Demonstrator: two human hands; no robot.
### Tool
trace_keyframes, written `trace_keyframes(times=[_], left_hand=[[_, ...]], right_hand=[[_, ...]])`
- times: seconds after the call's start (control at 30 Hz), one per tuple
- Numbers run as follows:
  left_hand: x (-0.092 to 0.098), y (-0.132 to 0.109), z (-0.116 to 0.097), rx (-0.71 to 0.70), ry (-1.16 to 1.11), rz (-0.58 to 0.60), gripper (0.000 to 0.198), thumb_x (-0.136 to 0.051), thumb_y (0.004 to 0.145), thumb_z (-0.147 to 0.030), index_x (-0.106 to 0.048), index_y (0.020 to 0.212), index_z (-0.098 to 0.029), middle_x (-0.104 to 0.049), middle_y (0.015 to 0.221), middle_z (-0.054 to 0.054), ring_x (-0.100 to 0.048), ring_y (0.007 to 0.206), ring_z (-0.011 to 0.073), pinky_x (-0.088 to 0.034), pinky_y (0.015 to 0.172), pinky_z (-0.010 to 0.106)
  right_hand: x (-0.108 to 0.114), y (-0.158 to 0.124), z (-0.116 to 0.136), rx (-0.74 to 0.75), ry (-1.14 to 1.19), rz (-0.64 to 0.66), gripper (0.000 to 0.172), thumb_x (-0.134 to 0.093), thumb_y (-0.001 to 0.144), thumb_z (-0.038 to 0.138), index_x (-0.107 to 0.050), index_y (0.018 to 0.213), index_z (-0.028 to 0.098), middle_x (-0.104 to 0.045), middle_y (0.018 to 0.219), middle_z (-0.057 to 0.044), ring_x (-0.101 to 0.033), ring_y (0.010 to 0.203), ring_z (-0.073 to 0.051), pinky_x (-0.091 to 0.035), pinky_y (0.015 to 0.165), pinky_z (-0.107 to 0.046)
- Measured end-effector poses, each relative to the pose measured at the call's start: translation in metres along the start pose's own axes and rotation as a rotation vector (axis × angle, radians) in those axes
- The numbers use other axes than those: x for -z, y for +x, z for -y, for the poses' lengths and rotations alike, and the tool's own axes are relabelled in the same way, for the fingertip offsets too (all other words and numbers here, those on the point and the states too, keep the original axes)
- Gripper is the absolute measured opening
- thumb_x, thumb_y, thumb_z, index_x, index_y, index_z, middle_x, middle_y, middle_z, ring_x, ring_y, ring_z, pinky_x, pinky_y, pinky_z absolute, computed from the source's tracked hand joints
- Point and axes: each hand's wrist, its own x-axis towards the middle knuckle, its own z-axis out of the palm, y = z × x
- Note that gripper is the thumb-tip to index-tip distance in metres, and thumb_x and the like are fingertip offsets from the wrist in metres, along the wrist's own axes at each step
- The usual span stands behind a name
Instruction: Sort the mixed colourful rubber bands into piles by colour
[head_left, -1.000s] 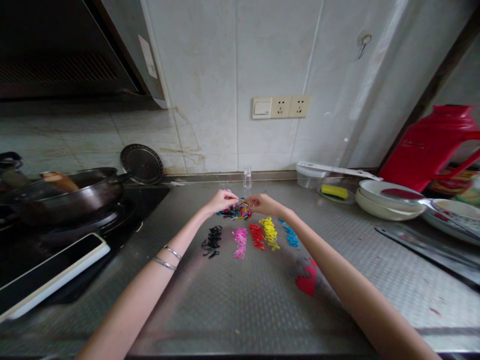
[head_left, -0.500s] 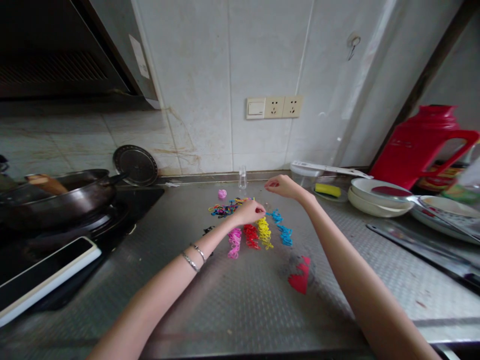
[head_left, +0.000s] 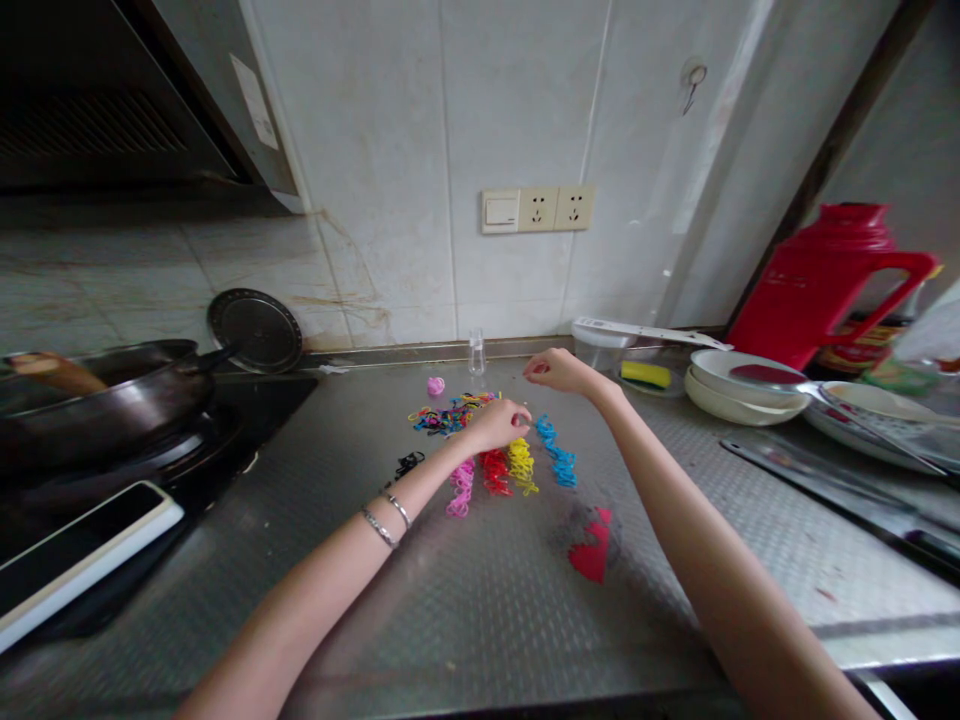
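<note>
My left hand (head_left: 501, 424) hovers over the top of the rows of small rubber bands, its fingers curled into a pinch. Whatever is between those fingertips is too small to make out. Just beyond and to the right is my right hand (head_left: 561, 372), with its fingers bent and held together; their tips hide any contents. Sorted by colour below the hands lie blue bands (head_left: 562, 466), yellow bands (head_left: 523, 468), red bands (head_left: 495, 472), pink bands (head_left: 460, 488) and black bands (head_left: 409, 462). A mixed multicolour pile (head_left: 442, 417) sits behind my left wrist, partly covered.
A small clear bottle (head_left: 477, 354) and a pink ball-like lump (head_left: 436, 386) stand near the wall. At right are bowls (head_left: 742, 400), a knife (head_left: 825, 490), a yellow sponge (head_left: 645, 375) and a red thermos (head_left: 817, 285). A pan (head_left: 142, 390) rests on the stove at left.
The view has shifted slightly, so the scene sits a little further left. A blue band near my left fingertips no longer shows there. Both hands keep nearly the same pose.
</note>
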Motion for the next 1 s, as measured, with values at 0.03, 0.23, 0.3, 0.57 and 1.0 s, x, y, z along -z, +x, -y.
trace_keyframes(times=[0.03, 0.23, 0.3, 0.57, 1.0], left_hand=[[0.006, -0.002, 0.009, 0.032, -0.021, -0.028, 0.027, -0.054, 0.071, -0.028, -0.068, 0.091, -0.015, -0.065, 0.072, 0.005, -0.056, 0.061, 0.0141, -0.040, 0.060, 0.024], [0.054, -0.030, 0.067, 0.144, -0.095, -0.176, 0.024, -0.054, 0.071, -0.024, -0.068, 0.086, -0.012, -0.066, 0.077, 0.006, -0.056, 0.068, 0.0134, -0.042, 0.066, 0.024], [0.066, -0.042, 0.083, 0.198, -0.118, -0.198, 0.023, -0.054, 0.070, -0.022, -0.067, 0.085, -0.010, -0.066, 0.077, 0.006, -0.056, 0.068, 0.0133, -0.042, 0.066, 0.024], [0.080, -0.066, 0.107, 0.344, -0.219, -0.231, 0.022, -0.057, 0.066, -0.023, -0.068, 0.080, -0.010, -0.067, 0.075, 0.007, -0.058, 0.069, 0.0146, -0.044, 0.065, 0.024], [0.073, -0.062, 0.105, 0.308, -0.228, -0.197, 0.020, -0.056, 0.066, -0.019, -0.068, 0.079, -0.009, -0.068, 0.077, 0.008, -0.059, 0.069, 0.0149, -0.043, 0.065, 0.024]], right_hand=[[-0.002, 0.001, 0.000, 0.004, -0.004, 0.006, 0.023, -0.052, 0.071, 0.019, -0.069, 0.085, 0.013, -0.069, 0.083, -0.007, -0.061, 0.073, -0.015, -0.044, 0.065, -0.021], [-0.030, 0.008, 0.005, 0.052, -0.009, 0.098, 0.025, -0.051, 0.068, 0.015, -0.070, 0.085, 0.015, -0.069, 0.080, -0.005, -0.062, 0.072, -0.016, -0.043, 0.063, -0.019], [-0.042, 0.009, 0.009, 0.072, -0.023, 0.140, 0.027, -0.051, 0.067, 0.014, -0.070, 0.086, 0.017, -0.069, 0.079, -0.004, -0.061, 0.071, -0.015, -0.042, 0.061, -0.018], [-0.074, 0.002, 0.024, 0.058, -0.124, 0.232, 0.025, -0.051, 0.067, 0.017, -0.069, 0.084, 0.020, -0.067, 0.071, -0.002, -0.056, 0.059, -0.011, -0.031, 0.047, -0.017], [-0.089, -0.007, 0.028, 0.090, -0.129, 0.128, 0.027, -0.048, 0.075, 0.018, -0.065, 0.094, 0.026, -0.064, 0.097, -0.002, -0.057, 0.086, -0.014, -0.038, 0.070, -0.017]])
